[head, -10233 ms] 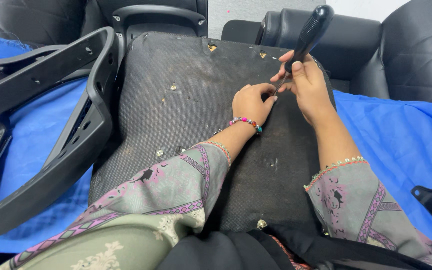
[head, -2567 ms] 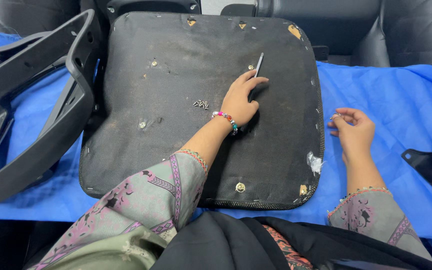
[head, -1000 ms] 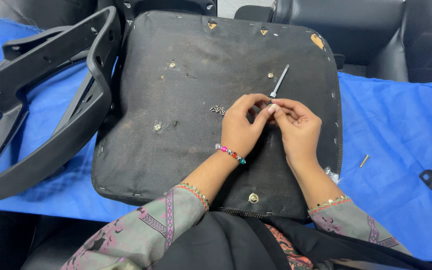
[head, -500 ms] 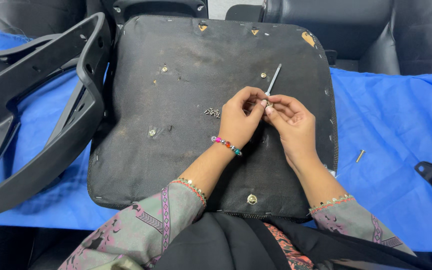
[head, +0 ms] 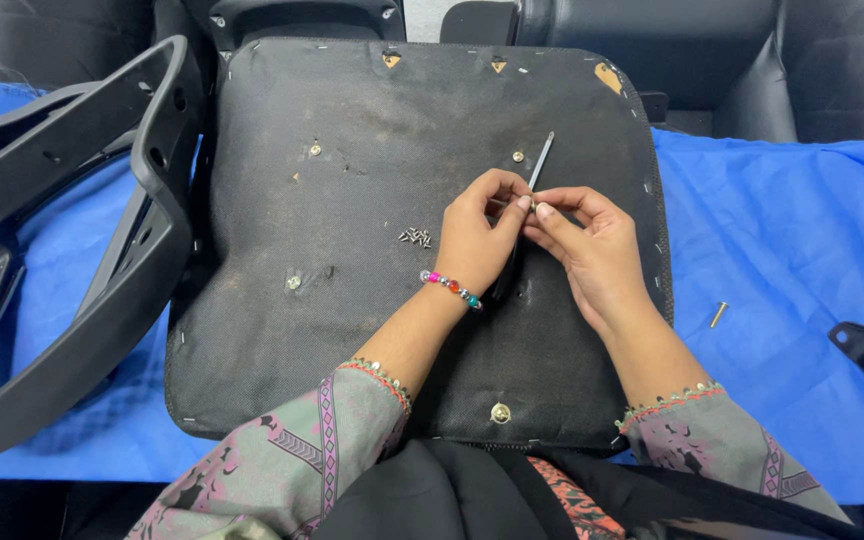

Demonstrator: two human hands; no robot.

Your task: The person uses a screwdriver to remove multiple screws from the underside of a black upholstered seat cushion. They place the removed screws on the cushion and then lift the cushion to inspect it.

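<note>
Seat pan (head: 352, 330), black fabric underside up, flat on the blue-covered counter (head: 782, 230) beneath both hands, seemingly so its fixing holes face the worker; black armrest frame (head: 102, 250) lies well left of the fingers, apparently set aside. Left hand (head: 477, 235) and right hand (head: 592, 250), fingers pinched shut together around a thin metal tool (head: 540, 160), shaft angled up past the fingertips, likely steadying something small I cannot make out. Loose screws (head: 414, 237) just left of the fingers, within reach; one brass screw (head: 718, 314) right of them.
</note>
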